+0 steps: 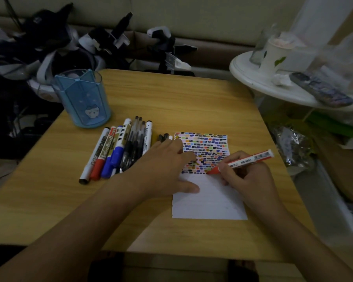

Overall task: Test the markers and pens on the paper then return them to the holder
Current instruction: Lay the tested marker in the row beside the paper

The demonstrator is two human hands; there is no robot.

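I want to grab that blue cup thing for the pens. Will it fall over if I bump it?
Probably yes. The blue pen holder looks like thin clear plastic and seems empty, so it is likely light. It stands tall near the table's corner, so a bump could slide or tip it off.

Head view — one wide-angle camera, looking forward and down

It sits above the near edge of the bench (192, 102), close over both forearms, facing the far wall — edges bow outward, and no second view shares the scene.
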